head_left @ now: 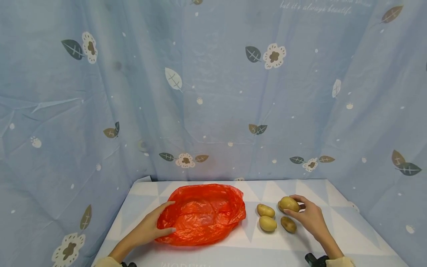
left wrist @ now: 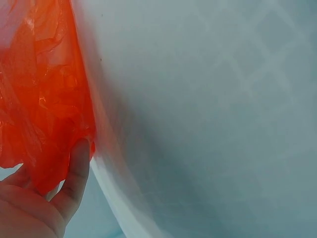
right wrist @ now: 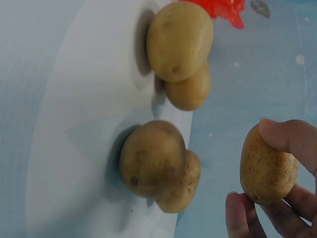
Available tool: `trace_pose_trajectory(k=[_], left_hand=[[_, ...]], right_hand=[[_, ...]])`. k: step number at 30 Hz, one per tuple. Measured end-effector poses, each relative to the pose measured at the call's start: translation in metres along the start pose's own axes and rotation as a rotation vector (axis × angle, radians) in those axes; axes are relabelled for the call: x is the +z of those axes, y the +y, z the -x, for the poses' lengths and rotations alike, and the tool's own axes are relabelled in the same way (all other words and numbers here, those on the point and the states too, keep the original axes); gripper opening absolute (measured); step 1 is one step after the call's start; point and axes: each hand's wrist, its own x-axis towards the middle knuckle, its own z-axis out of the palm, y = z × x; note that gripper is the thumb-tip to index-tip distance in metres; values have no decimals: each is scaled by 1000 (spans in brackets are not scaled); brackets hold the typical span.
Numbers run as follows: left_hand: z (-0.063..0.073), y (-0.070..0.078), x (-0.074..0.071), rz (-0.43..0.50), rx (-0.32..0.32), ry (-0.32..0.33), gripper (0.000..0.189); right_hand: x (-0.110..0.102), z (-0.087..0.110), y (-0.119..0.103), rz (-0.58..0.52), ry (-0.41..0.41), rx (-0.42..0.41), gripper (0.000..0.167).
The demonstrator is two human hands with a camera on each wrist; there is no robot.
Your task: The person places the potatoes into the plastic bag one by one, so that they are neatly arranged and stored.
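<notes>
A red plastic bag [head_left: 200, 218] lies with its mouth spread wide on the table. My left hand [head_left: 151, 224] grips its left side, thumb and fingers around the edge; the left wrist view has the thin red plastic [left wrist: 49, 94] between them. On the right, my right hand [head_left: 310, 217] pinches a yellow potato [right wrist: 267, 168] between thumb and fingers, raised above the table. Below and behind it sit a brownish potato [right wrist: 152, 159] and another potato [right wrist: 181, 188]. Two more, a far potato [head_left: 265, 210] and a near potato [head_left: 268, 224], lie closer to the bag.
The white and pale-blue patterned table [head_left: 233, 250] carries the bag at centre-left and the potatoes to its right. A blue curtain [head_left: 220, 111] with leaves and flowers hangs behind and along both sides.
</notes>
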Motion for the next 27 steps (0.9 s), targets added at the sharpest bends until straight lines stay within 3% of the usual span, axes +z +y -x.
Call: trace_pose_trajectory(k=[12,27], left_hand=[[3,0,2,13,-23,-18,93],[0,0,1,10,-8,-5,92]], right_hand=[[16,-2,-21,-68,-23,-28,62],[37,-8,-47,-145,-62,-75,58]])
